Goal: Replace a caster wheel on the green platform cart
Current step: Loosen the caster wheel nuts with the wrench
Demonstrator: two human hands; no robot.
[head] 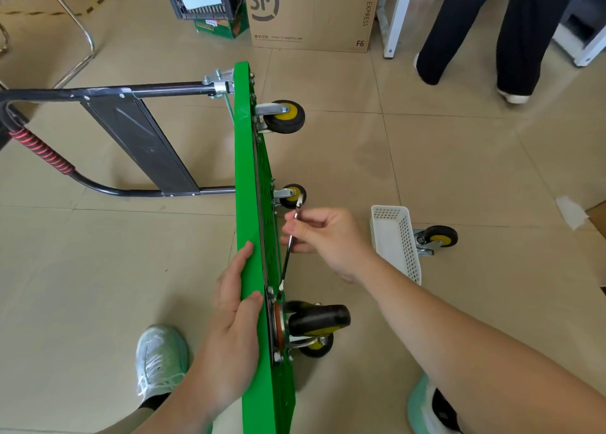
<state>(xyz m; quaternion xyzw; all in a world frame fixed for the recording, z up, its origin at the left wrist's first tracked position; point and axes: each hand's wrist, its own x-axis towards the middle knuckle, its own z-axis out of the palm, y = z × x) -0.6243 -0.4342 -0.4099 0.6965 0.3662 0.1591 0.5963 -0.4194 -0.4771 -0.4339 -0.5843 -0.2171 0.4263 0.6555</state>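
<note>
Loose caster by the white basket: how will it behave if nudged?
The loose caster seems on its side, so it would likely skid or pivot, not roll. Its metal fork and solid wheel suggest a stiff, heavyish part.

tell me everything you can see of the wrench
Slim, silvery metal wrench, a head at each end. It lies tilted beside the underside of the cart. The right hand pinches its shaft near the middle. The upper head sticks out above the hand; the lower head reaches the mounting plate of the nearest caster, though whether it sits on a nut is unclear.
</note>
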